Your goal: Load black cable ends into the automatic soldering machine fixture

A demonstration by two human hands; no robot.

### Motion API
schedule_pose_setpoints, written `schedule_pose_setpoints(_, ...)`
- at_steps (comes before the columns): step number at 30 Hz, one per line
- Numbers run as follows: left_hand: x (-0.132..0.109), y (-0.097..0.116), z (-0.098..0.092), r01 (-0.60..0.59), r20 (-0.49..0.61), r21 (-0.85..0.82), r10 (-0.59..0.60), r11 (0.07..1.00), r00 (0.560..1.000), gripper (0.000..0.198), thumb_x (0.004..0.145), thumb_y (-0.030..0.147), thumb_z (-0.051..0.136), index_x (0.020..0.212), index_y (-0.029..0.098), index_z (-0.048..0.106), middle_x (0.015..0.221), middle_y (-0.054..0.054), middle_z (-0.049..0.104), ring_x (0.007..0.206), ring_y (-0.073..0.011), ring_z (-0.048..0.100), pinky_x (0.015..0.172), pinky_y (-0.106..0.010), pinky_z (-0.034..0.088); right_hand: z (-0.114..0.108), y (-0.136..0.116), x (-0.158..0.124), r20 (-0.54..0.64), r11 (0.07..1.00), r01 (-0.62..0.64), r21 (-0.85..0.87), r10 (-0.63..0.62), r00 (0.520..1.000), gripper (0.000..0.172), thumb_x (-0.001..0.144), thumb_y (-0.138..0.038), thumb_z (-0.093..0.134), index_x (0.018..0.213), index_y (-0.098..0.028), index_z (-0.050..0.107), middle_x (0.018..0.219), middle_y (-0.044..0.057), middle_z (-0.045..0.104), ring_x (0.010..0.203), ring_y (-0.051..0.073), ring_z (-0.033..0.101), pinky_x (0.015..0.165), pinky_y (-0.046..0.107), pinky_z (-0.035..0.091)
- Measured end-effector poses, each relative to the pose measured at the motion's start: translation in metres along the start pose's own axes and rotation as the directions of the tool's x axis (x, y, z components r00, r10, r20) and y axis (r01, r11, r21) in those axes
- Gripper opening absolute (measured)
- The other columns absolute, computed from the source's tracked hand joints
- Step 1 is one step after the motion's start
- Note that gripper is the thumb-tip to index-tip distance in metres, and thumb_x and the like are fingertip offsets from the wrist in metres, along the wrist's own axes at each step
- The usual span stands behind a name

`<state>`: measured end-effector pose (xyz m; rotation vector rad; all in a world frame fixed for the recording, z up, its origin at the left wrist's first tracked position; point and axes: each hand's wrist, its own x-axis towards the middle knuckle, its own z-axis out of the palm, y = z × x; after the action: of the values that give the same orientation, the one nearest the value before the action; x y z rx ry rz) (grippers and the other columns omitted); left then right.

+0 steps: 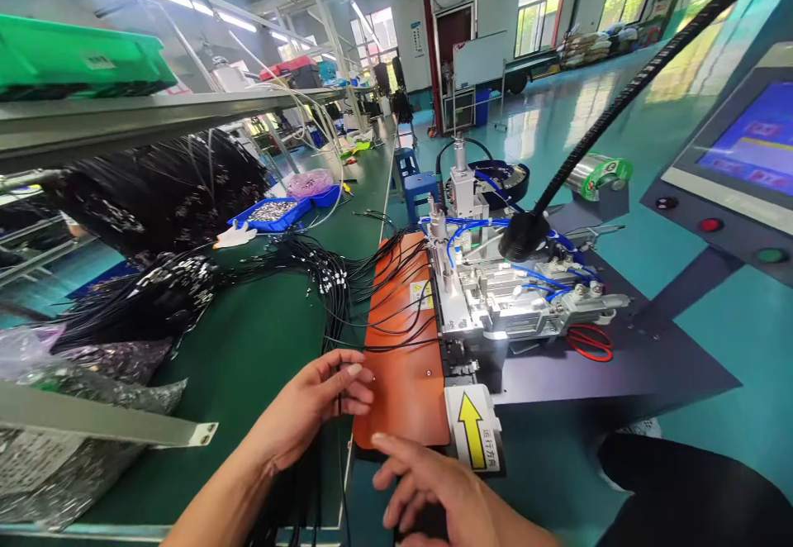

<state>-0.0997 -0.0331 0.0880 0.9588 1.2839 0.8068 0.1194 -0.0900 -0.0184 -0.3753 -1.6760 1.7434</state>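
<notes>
My left hand (319, 394) is over the left edge of the orange plate (402, 402), fingers curled. A thin black cable (341, 464) runs down from between its thumb and fingers; its upper end is hidden. My right hand (434, 481) hovers by the plate's near end, holding nothing, with the index finger stretched out and the others loosely bent. Several black cables (402, 340) lie across the plate, leading into the metal machine (477, 283) on the right. More black cables with pale ends (331, 278) lie bunched on the green table (248, 340).
A label with a yellow arrow (474, 427) sits beside the plate. Cable bundles (154, 291) and plastic bags (92, 439) lie at left, near a metal bar (124, 423). Farther back is a blue tray (273, 215). A black flexible arm (595, 142) and a screen (749, 134) rise at right.
</notes>
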Motion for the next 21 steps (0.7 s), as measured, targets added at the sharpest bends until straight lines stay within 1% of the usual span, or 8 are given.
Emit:
schedule_pose_setpoints(2, 0.005, 0.000, 0.015, -0.041, 0.027, -0.061, 0.043, 0.997, 0.999, 0.032, 0.086, 0.025, 0.067, 0.114, 0.017, 0.052, 0.116, -0.011, 0.063, 0.097, -0.0202, 0.067, 0.089, -0.035, 0.053, 0.001, 0.002, 0.000, 0.039, 0.997, -0.016, 0.073, 0.013, 0.999, 0.085, 0.071, -0.015, 0.074, 0.145, -0.037, 0.039, 0.128, 0.007, 0.058, 0.092, 0.016, 0.068, 0.078, 0.027, 0.056)
schedule_pose_setpoints(4, 0.014, 0.001, 0.027, -0.085, 0.042, -0.100, 0.089, 0.991, 0.995, 0.032, 0.084, 0.019, 0.066, 0.113, 0.017, 0.051, 0.123, -0.012, 0.060, 0.102, -0.0224, 0.066, 0.091, -0.036, 0.052, 0.004, -0.001, 0.002, 0.069, 0.995, -0.059, 0.076, 0.054, 0.996, 0.079, 0.072, -0.015, 0.074, 0.142, -0.036, 0.045, 0.127, 0.006, 0.059, 0.093, 0.017, 0.068, 0.080, 0.028, 0.054)
schedule_pose_setpoints(9, 0.036, 0.002, 0.029, -0.221, -0.024, 0.087, 0.224, 0.971, 0.974, 0.028, 0.082, 0.019, 0.058, 0.107, 0.019, 0.047, 0.105, -0.005, 0.064, 0.059, -0.0113, 0.063, 0.056, -0.025, 0.050, 0.020, -0.013, 0.012, 0.152, 0.955, -0.138, 0.262, 0.101, 0.983, 0.063, 0.076, -0.007, 0.060, 0.135, -0.028, 0.055, 0.114, 0.007, 0.068, 0.093, 0.016, 0.068, 0.075, 0.025, 0.051)
schedule_pose_setpoints(12, 0.036, 0.004, 0.014, -0.148, -0.059, 0.363, 0.181, 0.920, 0.982, 0.025, 0.090, 0.041, 0.051, 0.103, 0.021, 0.048, 0.078, 0.002, 0.062, 0.045, -0.0115, 0.054, 0.042, -0.022, 0.039, 0.016, -0.023, 0.016, -0.034, 0.822, -0.048, 0.567, 0.082, 0.996, 0.045, 0.071, -0.007, 0.063, 0.114, -0.020, 0.069, 0.101, 0.007, 0.070, 0.080, 0.015, 0.069, 0.069, 0.025, 0.052)
schedule_pose_setpoints(14, 0.031, 0.008, 0.005, -0.064, -0.041, 0.612, 0.112, 0.788, 0.993, 0.036, 0.091, 0.055, 0.045, 0.095, 0.020, 0.055, 0.064, 0.003, 0.057, 0.043, -0.0129, 0.050, 0.040, -0.021, 0.034, 0.002, -0.034, 0.013, -0.191, 0.702, 0.053, 0.710, 0.120, 0.974, 0.040, 0.070, -0.008, 0.065, 0.109, -0.016, 0.069, 0.098, 0.009, 0.070, 0.075, 0.016, 0.069, 0.068, 0.029, 0.053)
schedule_pose_setpoints(17, 0.023, 0.015, 0.009, -0.087, 0.027, 0.915, 0.155, 0.394, 0.987, 0.040, 0.091, 0.055, 0.047, 0.087, 0.021, 0.067, 0.069, -0.002, 0.061, 0.059, -0.0170, 0.057, 0.053, -0.024, 0.038, -0.029, -0.048, -0.001, -0.282, 0.625, 0.132, 0.769, 0.147, 0.948, 0.039, 0.077, -0.014, 0.066, 0.117, -0.013, 0.066, 0.104, 0.013, 0.069, 0.078, 0.018, 0.069, 0.070, 0.031, 0.052)
schedule_pose_setpoints(19, 0.022, 0.017, 0.027, -0.184, 0.146, 0.973, 0.243, 0.142, 0.959, 0.037, 0.093, 0.048, 0.047, 0.080, 0.021, 0.069, 0.077, -0.005, 0.061, 0.071, -0.0202, 0.059, 0.064, -0.028, 0.041, -0.046, -0.051, -0.012, -0.451, 0.653, 0.228, 0.723, 0.195, 0.871, 0.033, 0.084, -0.017, 0.067, 0.116, -0.014, 0.066, 0.102, 0.011, 0.069, 0.075, 0.014, 0.067, 0.068, 0.026, 0.050)
schedule_pose_setpoints(21, 0.026, 0.017, 0.053, -0.334, 0.309, 0.942, 0.301, 0.035, 0.902, 0.034, 0.093, 0.040, 0.049, 0.075, 0.018, 0.068, 0.083, -0.008, 0.060, 0.082, -0.0230, 0.057, 0.075, -0.033, 0.043, -0.057, -0.048, -0.020, -0.600, 0.719, 0.263, 0.644, 0.260, 0.757, 0.025, 0.090, -0.025, 0.066, 0.113, -0.015, 0.068, 0.092, 0.007, 0.070, 0.067, 0.010, 0.063, 0.061, 0.022, 0.047)
